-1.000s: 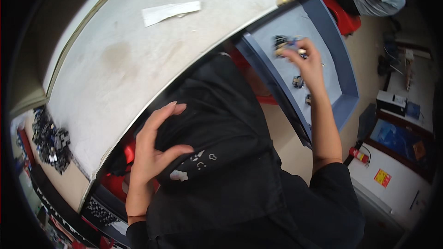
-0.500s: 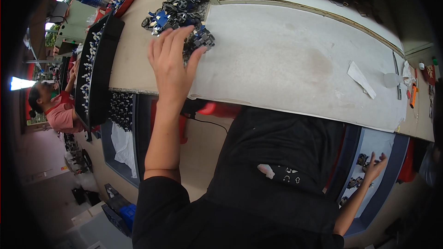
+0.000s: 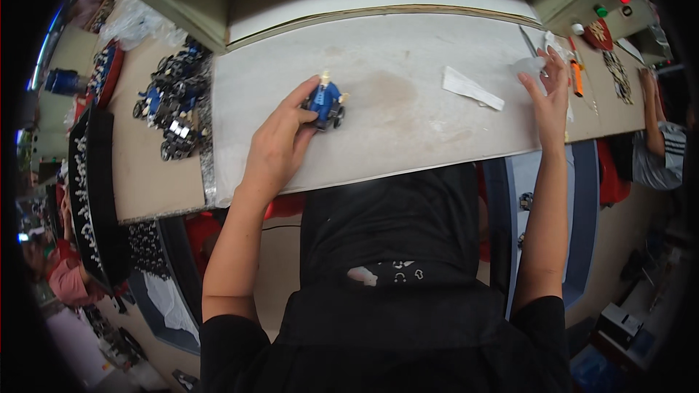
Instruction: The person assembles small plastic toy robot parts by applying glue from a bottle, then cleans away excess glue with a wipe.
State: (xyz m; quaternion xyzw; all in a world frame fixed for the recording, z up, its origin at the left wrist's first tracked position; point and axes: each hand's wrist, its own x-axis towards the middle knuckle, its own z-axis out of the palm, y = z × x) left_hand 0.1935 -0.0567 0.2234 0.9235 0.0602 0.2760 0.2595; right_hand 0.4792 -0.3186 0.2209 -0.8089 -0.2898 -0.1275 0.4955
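My left hand (image 3: 280,138) is closed on a small toy figure (image 3: 325,102) in blue with a yellowish head. The figure sits on a dark wheeled base, and my hand holds it upright just over the pale work mat (image 3: 378,138). At the right end of the mat, my right hand (image 3: 551,91) has its thumb and fingers apart beside a small translucent cup (image 3: 526,66). Whether the fingertips touch the cup is hard to see. A folded white paper strip (image 3: 473,89) lies between the hands.
Left of the mat is a pile of blue and black wheeled toys (image 3: 171,98). Beyond it stands a black tray (image 3: 102,196) of small figures. An orange-handled tool (image 3: 577,78) lies at the right. Crates flank my lap; other people sit at both sides.
My left hand has come from the toy pile to the mat with a toy figure. My right hand has risen from the crate at the right to the cup. The view has turned right.
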